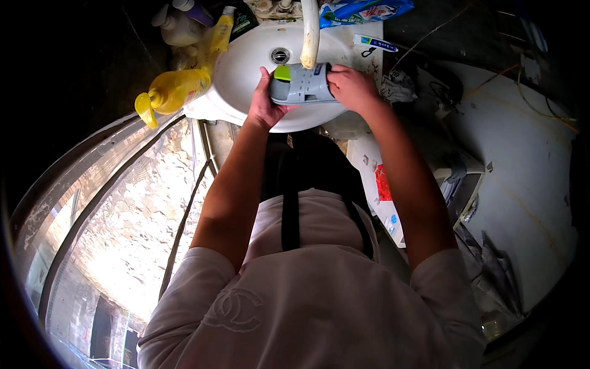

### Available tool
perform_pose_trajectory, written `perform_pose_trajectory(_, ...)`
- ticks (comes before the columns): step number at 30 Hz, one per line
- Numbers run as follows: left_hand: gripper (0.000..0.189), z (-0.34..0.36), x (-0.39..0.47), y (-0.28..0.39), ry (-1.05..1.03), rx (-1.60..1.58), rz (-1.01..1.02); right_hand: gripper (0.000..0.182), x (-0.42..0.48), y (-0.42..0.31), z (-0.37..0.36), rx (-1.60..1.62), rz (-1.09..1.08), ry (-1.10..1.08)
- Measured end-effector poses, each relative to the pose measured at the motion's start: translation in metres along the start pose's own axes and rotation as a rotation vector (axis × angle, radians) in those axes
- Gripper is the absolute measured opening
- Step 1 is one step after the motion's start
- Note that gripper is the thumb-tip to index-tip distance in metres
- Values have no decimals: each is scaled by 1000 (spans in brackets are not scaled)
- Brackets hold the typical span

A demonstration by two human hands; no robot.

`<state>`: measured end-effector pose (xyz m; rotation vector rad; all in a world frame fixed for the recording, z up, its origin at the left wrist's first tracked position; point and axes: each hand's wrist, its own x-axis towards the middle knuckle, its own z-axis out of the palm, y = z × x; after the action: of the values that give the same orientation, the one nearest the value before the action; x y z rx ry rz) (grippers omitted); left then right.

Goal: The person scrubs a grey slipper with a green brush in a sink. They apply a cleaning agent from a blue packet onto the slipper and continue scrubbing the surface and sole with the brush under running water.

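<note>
A grey slide sandal (pixel 302 87) with a lime-green patch is held level over the front of a white washbasin (pixel 235 104). My left hand (pixel 267 101) grips its left end, thumb up along the side and fingers beneath. At the other end my right hand (pixel 352 87) has its fingertips tucked into the sandal's opening, where they are partly hidden. A whitish pipe-like spout (pixel 311 32) comes down from the back, its tip just above the sandal's upper edge. Behind the sandal, the metal drain (pixel 280 56) shows in the bowl. I see no water running.
Left of the basin stand a yellow pump bottle (pixel 177 90), a yellow tube (pixel 223 28) and a white pump bottle (pixel 182 27). A blue packet (pixel 364 13) and a toothpaste tube (pixel 375 42) lie at the back right. A screened window (pixel 124 221) is at my left.
</note>
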<state>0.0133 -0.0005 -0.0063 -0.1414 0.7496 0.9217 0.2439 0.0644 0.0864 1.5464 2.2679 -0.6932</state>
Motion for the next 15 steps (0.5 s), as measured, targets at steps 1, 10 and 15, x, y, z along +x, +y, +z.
perform_pose_trajectory(1, 75, -1, 2, -2, -16, -17, -11, 31, 3, 2, 6, -10, -31, 1)
perform_pose_trajectory(10, 64, 10, 21, -7, -96, -145, -68, 24, -15, 10, -27, 145, -176, -67)
perform_pose_trajectory(15, 57, 29, 31, -2, -43, -75, -99, 24, -16, 16, -24, 45, -127, -64)
